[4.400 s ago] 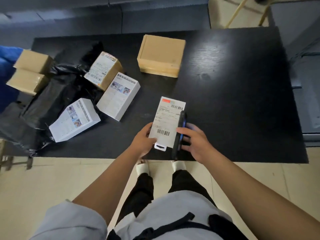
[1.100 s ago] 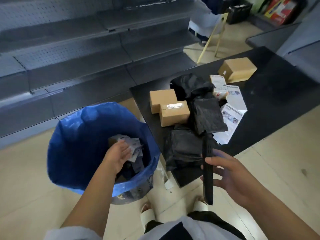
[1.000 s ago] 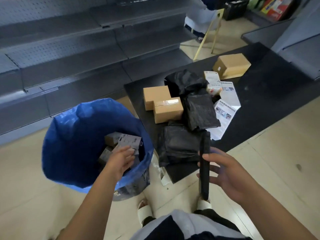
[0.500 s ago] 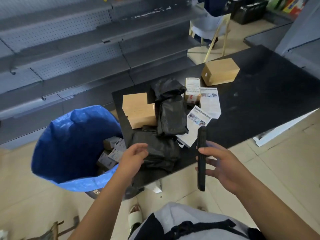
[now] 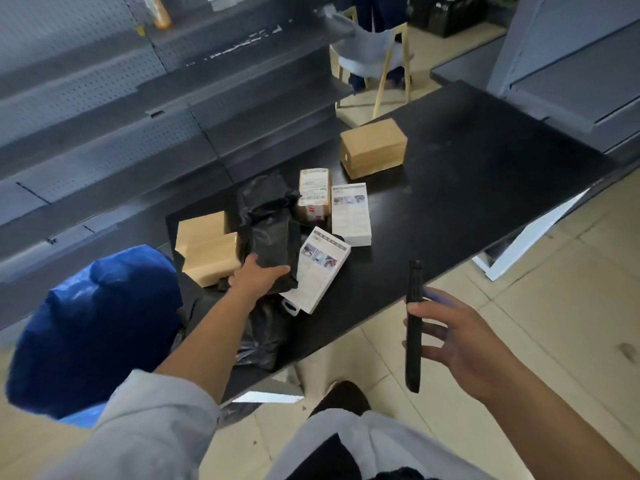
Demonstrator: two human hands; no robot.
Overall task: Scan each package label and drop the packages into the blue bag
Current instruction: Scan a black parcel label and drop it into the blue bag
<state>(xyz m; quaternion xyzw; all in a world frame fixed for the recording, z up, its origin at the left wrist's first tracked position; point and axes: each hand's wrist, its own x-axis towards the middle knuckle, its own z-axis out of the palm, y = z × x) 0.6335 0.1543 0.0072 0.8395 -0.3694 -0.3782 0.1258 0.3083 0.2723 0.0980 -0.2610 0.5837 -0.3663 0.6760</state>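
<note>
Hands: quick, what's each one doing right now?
Left hand: closed on the black package on the table.
Right hand: holding the black scanner.

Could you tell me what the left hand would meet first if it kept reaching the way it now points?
The left hand already touches the black poly package; beyond, probably the labelled carton, though depth is unclear.

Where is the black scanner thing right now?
The scanner is in the right hand, held upright over the floor just off the black table's near edge.

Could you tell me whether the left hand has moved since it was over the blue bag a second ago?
Yes. The left hand left the blue bag for the table, gripping the black package.
</note>
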